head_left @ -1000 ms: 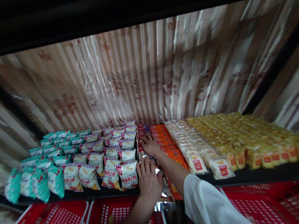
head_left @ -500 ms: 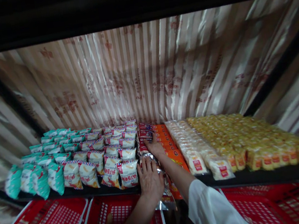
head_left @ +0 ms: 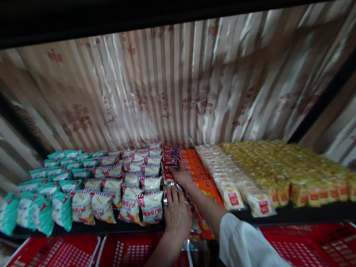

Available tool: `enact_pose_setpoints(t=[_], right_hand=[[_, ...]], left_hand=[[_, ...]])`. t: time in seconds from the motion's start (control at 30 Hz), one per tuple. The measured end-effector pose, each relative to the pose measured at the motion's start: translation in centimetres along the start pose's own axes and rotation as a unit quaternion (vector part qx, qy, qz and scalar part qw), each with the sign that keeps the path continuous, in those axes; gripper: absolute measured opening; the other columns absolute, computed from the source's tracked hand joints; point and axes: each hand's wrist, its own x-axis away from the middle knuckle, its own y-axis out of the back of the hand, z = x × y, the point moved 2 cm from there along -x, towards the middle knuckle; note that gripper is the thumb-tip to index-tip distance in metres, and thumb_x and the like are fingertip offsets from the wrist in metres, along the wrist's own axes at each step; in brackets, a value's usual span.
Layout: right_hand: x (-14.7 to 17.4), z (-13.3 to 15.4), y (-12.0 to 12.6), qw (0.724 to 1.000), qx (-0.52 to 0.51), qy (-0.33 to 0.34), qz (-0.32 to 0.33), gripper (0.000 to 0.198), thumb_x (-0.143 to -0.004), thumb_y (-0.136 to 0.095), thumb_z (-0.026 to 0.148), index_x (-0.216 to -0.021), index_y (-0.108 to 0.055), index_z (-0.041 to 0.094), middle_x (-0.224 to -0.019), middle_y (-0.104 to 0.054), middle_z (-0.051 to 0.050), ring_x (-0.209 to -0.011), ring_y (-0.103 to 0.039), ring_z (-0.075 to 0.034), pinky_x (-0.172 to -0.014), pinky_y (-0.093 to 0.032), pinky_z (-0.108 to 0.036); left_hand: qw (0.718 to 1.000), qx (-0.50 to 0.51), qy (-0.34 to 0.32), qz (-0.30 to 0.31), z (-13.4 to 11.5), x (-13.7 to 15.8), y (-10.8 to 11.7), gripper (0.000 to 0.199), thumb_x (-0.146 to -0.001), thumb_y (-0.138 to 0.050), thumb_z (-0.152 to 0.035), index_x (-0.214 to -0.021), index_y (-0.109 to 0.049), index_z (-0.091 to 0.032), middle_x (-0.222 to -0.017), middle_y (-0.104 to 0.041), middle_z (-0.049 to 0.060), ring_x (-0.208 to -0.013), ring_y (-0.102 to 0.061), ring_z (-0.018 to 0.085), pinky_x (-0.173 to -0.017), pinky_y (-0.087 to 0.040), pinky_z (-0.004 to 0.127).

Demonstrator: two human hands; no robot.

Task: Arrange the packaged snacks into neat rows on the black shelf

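Observation:
My left hand (head_left: 178, 213) is wrapped over the front of a row of dark red snack packets (head_left: 168, 155), its fingers on top of packets with silvery edges (head_left: 172, 186). Just behind it, my right hand (head_left: 182, 176) reaches in from the right; its thumb and fingers are spread apart against the dark red packets. The fingertips are partly hidden among the packets. To the right of this row lie flat orange packets (head_left: 196, 164). To the left stand puffy white snack bags (head_left: 152, 208) with striped tops.
Teal bags (head_left: 61, 211) fill the shelf's left end. Clear-wrapped pale packs (head_left: 230, 195) and yellow packs (head_left: 304, 172) stand on the right. Red baskets (head_left: 141, 246) sit below the black shelf edge (head_left: 294, 216). A striped sheet (head_left: 164, 86) hangs behind, with a dark beam (head_left: 158, 2) overhead.
The view has tilted and shifted slightly. Both hands stay at the row of dark red packets, in nearly the same pose.

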Motion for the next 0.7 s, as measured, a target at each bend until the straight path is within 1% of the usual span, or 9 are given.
enact_pose_setpoints(t=[0.13,0.2,0.27,0.3,0.33,0.4,0.47,0.57,0.7], right_hand=[[0.4,0.4,0.0,1.0,0.009,0.006,-0.003,0.08,-0.084,-0.028,0.064,-0.146,-0.015,0.016,-0.121,-0.058,-0.02,-0.106,-0.061,-0.028,-0.086,-0.044,-0.042],[0.7,0.7,0.0,1.0,0.017,0.005,-0.01,0.081,-0.084,-0.027,0.065,-0.146,-0.013,0.015,-0.13,-0.051,-0.023,-0.112,-0.057,-0.031,-0.09,-0.041,-0.047],[1.0,1.0,0.1,0.999,0.029,0.007,-0.026,0.082,-0.084,-0.028,0.064,-0.146,-0.011,0.014,-0.143,-0.034,-0.026,-0.124,-0.045,-0.035,-0.095,-0.035,-0.053],[1.1,1.3,0.3,0.999,0.036,0.012,-0.037,0.081,-0.084,-0.029,0.063,-0.147,-0.011,0.016,-0.148,-0.025,-0.024,-0.13,-0.037,-0.037,-0.097,-0.032,-0.056],[1.3,1.5,0.4,0.998,0.044,0.021,-0.047,0.079,-0.084,-0.031,0.062,-0.147,-0.012,0.018,-0.152,-0.016,-0.021,-0.134,-0.029,-0.038,-0.099,-0.029,-0.058],[1.6,2.0,0.8,0.995,0.061,0.053,-0.066,0.072,-0.084,-0.035,0.058,-0.146,-0.018,0.024,-0.155,-0.006,-0.013,-0.14,-0.013,-0.037,-0.104,-0.022,-0.058],[1.7,2.6,1.2,0.99,0.08,0.092,-0.074,0.065,-0.085,-0.038,0.053,-0.143,-0.026,0.027,-0.156,-0.005,-0.007,-0.141,-0.003,-0.035,-0.108,-0.014,-0.055],[1.4,3.4,1.7,0.981,0.107,0.145,-0.066,0.06,-0.085,-0.04,0.045,-0.141,-0.032,0.024,-0.156,-0.012,-0.005,-0.142,0.001,-0.03,-0.112,-0.007,-0.05],[0.5,4.4,2.0,0.97,0.135,0.199,-0.026,0.061,-0.083,-0.043,0.035,-0.142,-0.03,0.024,-0.154,-0.02,0.0,-0.143,0.001,-0.024,-0.114,-0.008,-0.042]], left_hand=[[1.0,0.008,0.003,-0.007,0.3,0.1,-0.2,0.052,-0.082,-0.044,-0.018,-0.133,-0.042,-0.008,-0.145,-0.037,0.018,-0.137,-0.025,0.031,-0.099,-0.043,0.046],[1.0,0.017,0.0,-0.014,0.4,0.2,-0.1,0.051,-0.082,-0.044,-0.017,-0.133,-0.042,-0.007,-0.145,-0.036,0.018,-0.138,-0.023,0.03,-0.103,-0.04,0.045],[1.0,0.024,0.0,-0.005,0.5,0.2,0.2,0.051,-0.082,-0.044,-0.017,-0.132,-0.042,-0.007,-0.145,-0.036,0.019,-0.138,-0.022,0.031,-0.104,-0.038,0.045],[1.0,0.026,0.001,0.003,0.5,0.3,0.4,0.052,-0.082,-0.045,-0.017,-0.132,-0.042,-0.006,-0.145,-0.035,0.019,-0.138,-0.022,0.032,-0.104,-0.038,0.046],[1.0,0.026,0.003,0.012,0.5,0.3,0.5,0.052,-0.082,-0.045,-0.017,-0.133,-0.041,-0.005,-0.146,-0.035,0.019,-0.138,-0.022,0.033,-0.104,-0.038,0.046],[0.999,0.025,0.007,0.022,0.4,0.4,0.9,0.053,-0.082,-0.045,-0.017,-0.134,-0.04,-0.005,-0.146,-0.033,0.02,-0.138,-0.022,0.033,-0.101,-0.041,0.045],[0.999,0.023,0.007,0.021,0.4,0.5,1.0,0.053,-0.082,-0.044,-0.017,-0.134,-0.04,-0.005,-0.147,-0.033,0.02,-0.137,-0.023,0.034,-0.099,-0.043,0.045],[1.0,0.02,0.002,0.011,0.5,0.5,0.9,0.051,-0.083,-0.043,-0.018,-0.132,-0.042,-0.005,-0.146,-0.034,0.02,-0.137,-0.025,0.035,-0.098,-0.044,0.045],[1.0,0.01,0.004,0.021,0.6,0.5,0.3,0.054,-0.082,-0.045,-0.021,-0.134,-0.042,-0.008,-0.146,-0.033,0.02,-0.136,-0.025,0.036,-0.095,-0.045,0.047]])
